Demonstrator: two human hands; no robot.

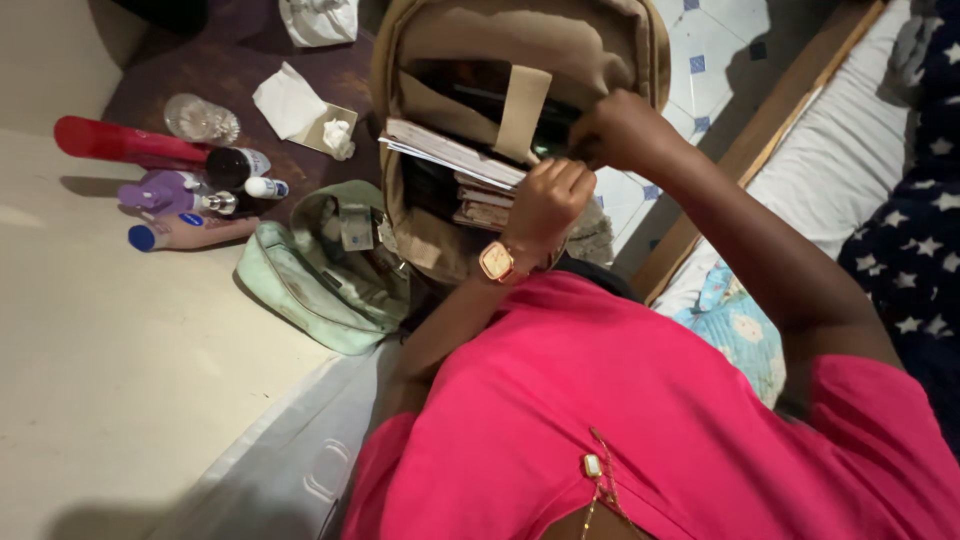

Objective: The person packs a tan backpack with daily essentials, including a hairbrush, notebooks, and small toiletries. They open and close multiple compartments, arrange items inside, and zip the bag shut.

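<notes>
Propping open the soft tan fabric backpack (520, 60), our right hand (625, 130) grips its rim. Left hand (545, 200), fingers clenched, pinches the thin white paper stack (450, 155) at its near edge. Floppy, light, probably best held flat. A pale green pouch (320, 280) lies beyond the knuckles.

1. Tall red cylindrical spray can (120, 141), lying on its side at far left.
2. Purple plastic bottle (160, 192), just below it.
3. Pale pink tube with blue cap (190, 233), lowest of the three.
</notes>
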